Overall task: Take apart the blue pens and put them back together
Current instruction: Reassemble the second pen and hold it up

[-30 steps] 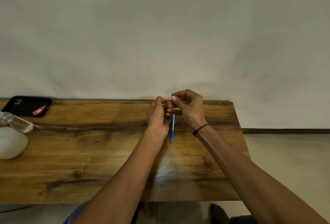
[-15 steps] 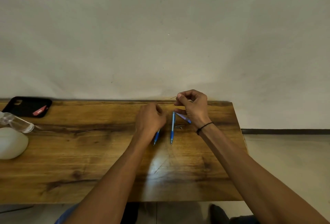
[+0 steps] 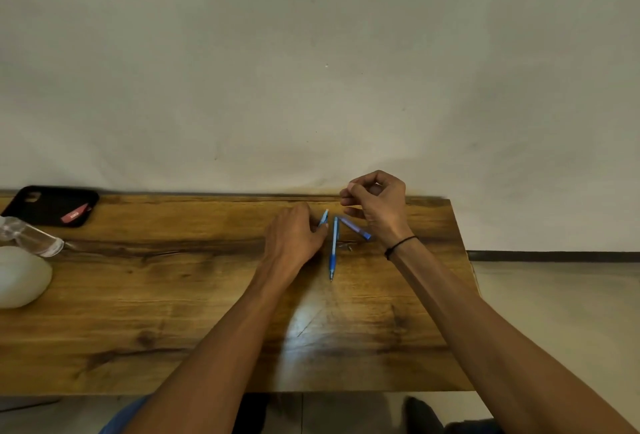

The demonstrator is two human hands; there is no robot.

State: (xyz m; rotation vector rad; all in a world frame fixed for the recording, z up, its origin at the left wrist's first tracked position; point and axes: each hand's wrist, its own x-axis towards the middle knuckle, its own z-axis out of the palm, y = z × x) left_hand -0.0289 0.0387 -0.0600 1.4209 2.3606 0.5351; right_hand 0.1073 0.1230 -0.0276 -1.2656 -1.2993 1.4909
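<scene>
no writing is readable. three blue pen pieces lie on the far table [image 3: 173, 295]: my left hand [image 3: 294, 236] closes on one piece [image 3: 324, 217], a whole pen [image 3: 333, 248] sits beside it, a barrel [image 3: 355, 227] lies right. my right hand [image 3: 379, 207] is pinched above; i cannot tell on what.

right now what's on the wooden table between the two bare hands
In the head view, a whole blue pen lies on the wooden table between the left hand and the right hand, with a loose blue barrel piece beside it.
</scene>
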